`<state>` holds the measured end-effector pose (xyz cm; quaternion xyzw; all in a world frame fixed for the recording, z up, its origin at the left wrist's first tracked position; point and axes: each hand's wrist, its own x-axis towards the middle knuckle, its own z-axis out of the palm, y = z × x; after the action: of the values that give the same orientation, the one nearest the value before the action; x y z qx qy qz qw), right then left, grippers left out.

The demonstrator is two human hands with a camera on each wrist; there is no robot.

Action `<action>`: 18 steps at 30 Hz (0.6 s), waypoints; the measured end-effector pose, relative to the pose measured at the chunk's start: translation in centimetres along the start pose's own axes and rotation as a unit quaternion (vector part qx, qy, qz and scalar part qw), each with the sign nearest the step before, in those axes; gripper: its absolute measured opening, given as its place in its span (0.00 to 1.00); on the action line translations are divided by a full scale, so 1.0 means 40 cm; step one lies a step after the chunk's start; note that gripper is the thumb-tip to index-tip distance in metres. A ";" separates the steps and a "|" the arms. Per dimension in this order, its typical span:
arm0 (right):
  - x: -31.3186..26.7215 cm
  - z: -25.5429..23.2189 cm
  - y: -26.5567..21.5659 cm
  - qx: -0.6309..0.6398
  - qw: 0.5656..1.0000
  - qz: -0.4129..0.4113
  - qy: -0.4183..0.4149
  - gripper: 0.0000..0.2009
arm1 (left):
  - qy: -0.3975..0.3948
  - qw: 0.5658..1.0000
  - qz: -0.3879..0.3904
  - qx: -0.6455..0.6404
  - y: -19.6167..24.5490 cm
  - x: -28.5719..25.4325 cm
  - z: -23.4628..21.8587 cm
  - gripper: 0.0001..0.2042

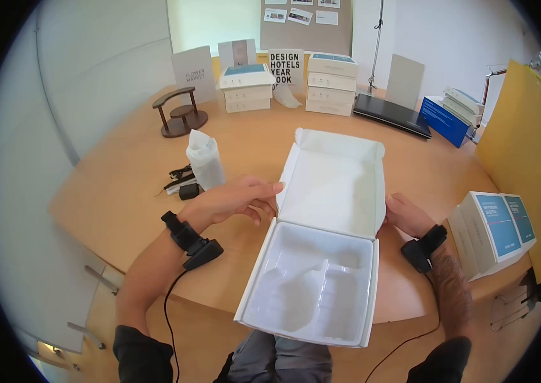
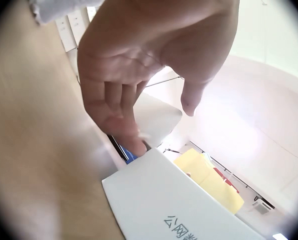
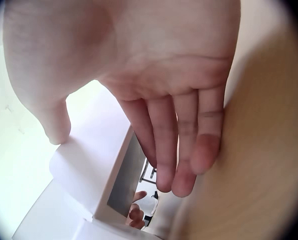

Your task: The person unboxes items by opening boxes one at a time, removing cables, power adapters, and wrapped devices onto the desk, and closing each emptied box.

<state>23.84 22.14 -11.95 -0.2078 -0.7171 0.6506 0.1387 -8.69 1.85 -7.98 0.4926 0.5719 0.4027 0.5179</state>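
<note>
The open white box (image 1: pixel 325 246) sits at the table's (image 1: pixel 124 185) near edge, its raised lid (image 1: pixel 337 182) walling off the way straight back. Left of the box, a bare strip of table holds the left hand (image 1: pixel 235 201), fingertips at the lid's edge; further left a white bag (image 1: pixel 205 159) and black cables (image 1: pixel 181 182) block the way. Right of the box, the right hand (image 1: pixel 407 216) fills a narrow gap, with blue-labelled boxes (image 1: pixel 494 230) beyond it. Behind the lid lies open tabletop, up to stacked white boxes (image 1: pixel 331 84) and a black laptop (image 1: pixel 392 115).
</note>
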 end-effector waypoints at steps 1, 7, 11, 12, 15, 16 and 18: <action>0.001 0.005 0.004 -0.024 0.999 0.002 -0.027 0.25 | -0.011 1.000 -0.014 -0.025 -0.008 -0.001 0.000 0.21; -0.008 0.033 0.000 0.087 0.991 -0.106 0.013 0.24 | -0.014 0.995 0.069 -0.072 -0.021 -0.008 0.018 0.23; -0.009 0.056 -0.040 0.028 0.984 -0.169 0.039 0.27 | 0.004 0.989 0.147 -0.034 0.004 -0.018 0.039 0.27; -0.010 0.054 -0.039 0.007 0.987 -0.155 0.044 0.28 | 0.003 0.986 0.164 -0.017 0.007 -0.017 0.035 0.28; -0.008 0.049 -0.031 -0.021 0.990 -0.130 0.052 0.31 | -0.004 0.985 0.174 -0.016 0.000 -0.017 0.027 0.30; -0.008 0.048 -0.026 -0.029 0.991 -0.121 0.057 0.33 | -0.011 0.985 0.170 -0.033 -0.003 -0.018 0.024 0.30; -0.008 0.044 -0.016 -0.015 0.992 -0.114 0.061 0.34 | -0.008 0.987 0.160 -0.026 -0.001 -0.019 0.021 0.30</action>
<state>23.20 20.39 -11.48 -0.1656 -0.7358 0.6063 0.2522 -7.89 1.04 -8.00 0.5673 0.4712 0.4908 0.4639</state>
